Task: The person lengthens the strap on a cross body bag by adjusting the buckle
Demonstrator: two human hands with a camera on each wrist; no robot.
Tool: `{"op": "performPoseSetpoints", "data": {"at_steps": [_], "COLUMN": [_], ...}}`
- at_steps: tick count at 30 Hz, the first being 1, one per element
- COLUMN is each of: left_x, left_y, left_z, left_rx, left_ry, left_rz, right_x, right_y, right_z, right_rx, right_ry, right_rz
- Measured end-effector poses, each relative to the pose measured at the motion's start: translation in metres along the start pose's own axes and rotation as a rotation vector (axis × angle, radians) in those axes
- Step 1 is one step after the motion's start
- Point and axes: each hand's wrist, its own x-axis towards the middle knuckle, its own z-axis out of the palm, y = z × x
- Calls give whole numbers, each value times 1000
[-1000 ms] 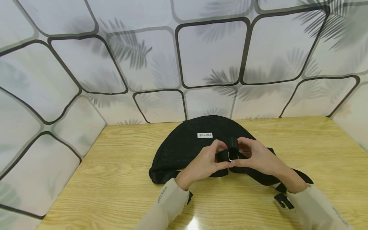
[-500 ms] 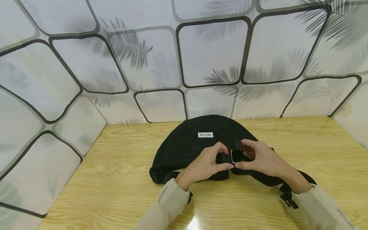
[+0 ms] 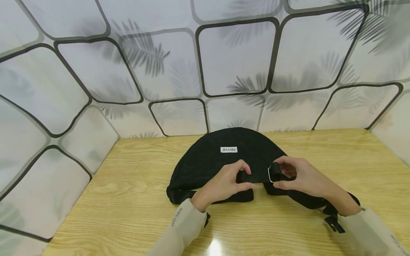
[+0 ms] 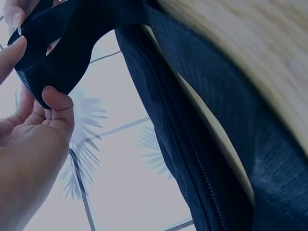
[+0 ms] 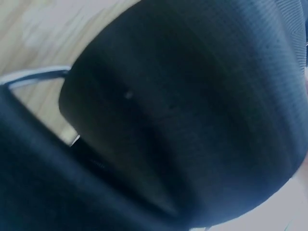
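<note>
Here: black webbing strap [image 3: 254,176], soft, limp, likely light; best gripped beside its metal slider [image 3: 270,174]. Left hand [image 3: 224,183] pinches strap, right hand [image 3: 301,177] pinches slider, at 6 o'clock of black bag [image 3: 208,160] on tabletop [image 3: 128,199]

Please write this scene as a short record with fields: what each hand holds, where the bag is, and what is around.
left hand: pinches the black strap
right hand: grips the metal slider on the same strap
bag: black bag lies flat on the wooden table, white label on top
plastic buckle: on the table by the right sleeve
background: panelled wall with leaf shadows
</note>
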Motion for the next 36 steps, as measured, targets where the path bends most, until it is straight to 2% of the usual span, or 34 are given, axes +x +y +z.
{"op": "performPoseSetpoints", "data": {"at_steps": [11, 19, 25, 29, 36], "left_x": [-2, -4, -5, -6, -10], "left_y": [-2, -2, -4, -6, -10], "left_z": [-3, -5, -5, -5, -9], "left_rx": [21, 18, 99, 112, 124], "left_ry": [-34, -107, -135, -168, -164], "left_rz": [-50, -117, -108, -111, -117], "right_x": [-13, -21, -24, -25, -30], "right_y": [12, 21, 23, 30, 39], "right_z": [-10, -13, -13, -13, -18], "right_rx": [-63, -117, -203, -254, -300], "right_ry": [20, 10, -7, -7, 34], "right_rz": [-6, -42, -47, -86, -148]}}
